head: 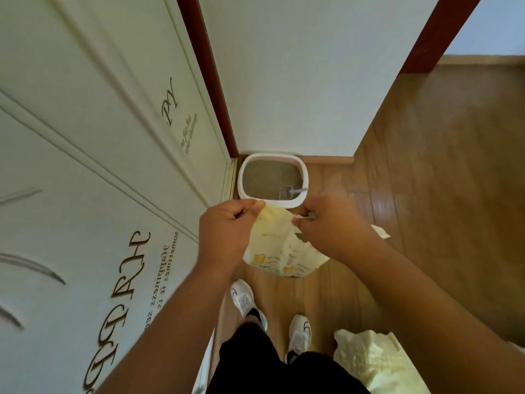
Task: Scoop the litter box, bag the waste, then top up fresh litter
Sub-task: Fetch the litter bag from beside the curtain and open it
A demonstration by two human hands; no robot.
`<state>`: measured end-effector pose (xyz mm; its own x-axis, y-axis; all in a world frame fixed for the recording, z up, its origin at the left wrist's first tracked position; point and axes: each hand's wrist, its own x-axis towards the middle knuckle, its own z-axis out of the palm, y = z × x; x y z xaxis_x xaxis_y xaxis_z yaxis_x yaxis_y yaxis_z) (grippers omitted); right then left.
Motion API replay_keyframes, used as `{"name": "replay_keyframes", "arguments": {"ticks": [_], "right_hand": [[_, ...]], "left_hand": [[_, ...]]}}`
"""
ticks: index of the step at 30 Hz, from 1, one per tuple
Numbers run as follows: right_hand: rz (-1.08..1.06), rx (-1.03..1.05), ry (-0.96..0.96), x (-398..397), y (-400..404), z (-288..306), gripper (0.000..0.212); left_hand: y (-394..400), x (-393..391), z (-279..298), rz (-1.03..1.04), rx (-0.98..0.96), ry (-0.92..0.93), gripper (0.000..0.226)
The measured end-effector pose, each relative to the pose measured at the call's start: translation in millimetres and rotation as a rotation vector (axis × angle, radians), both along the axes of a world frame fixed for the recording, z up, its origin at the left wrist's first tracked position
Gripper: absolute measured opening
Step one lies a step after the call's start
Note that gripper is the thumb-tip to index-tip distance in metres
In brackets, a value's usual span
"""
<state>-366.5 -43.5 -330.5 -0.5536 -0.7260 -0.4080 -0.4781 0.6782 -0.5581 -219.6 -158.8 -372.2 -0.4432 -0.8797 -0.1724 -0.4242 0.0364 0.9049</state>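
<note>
**Both hands at the mouth of the litter bag**

Nearest, a crumpled pale bag (375,362) lies on the wooden floor (440,194) by the person's shoes. Ahead, the left hand (227,223) and right hand (326,223) each pinch the top edge of the yellow litter bag (279,251), held in the air. It looks soft, floppy and probably weighty; grip the edge firmly. Beyond, the litter box (272,177) sits in the corner, scoop (289,191) inside.
</note>
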Motion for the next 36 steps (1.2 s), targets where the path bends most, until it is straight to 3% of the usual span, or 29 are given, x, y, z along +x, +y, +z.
{"name": "replay_keyframes", "arguments": {"ticks": [7, 16, 36], "right_hand": [[-0.099, 0.083, -0.013, -59, -58, -56, 0.016], [-0.211, 0.116, -0.103, -122, -117, -163, 0.020], [-0.129, 0.177, -0.218, -204, -158, -486, 0.029]], "left_hand": [[-68, -67, -66, -0.096, 0.050, -0.067, 0.020], [-134, -139, -164, -0.218, 0.086, -0.185, 0.021], [-156, -217, -462, -0.050, 0.400, -0.322, 0.031]]}}
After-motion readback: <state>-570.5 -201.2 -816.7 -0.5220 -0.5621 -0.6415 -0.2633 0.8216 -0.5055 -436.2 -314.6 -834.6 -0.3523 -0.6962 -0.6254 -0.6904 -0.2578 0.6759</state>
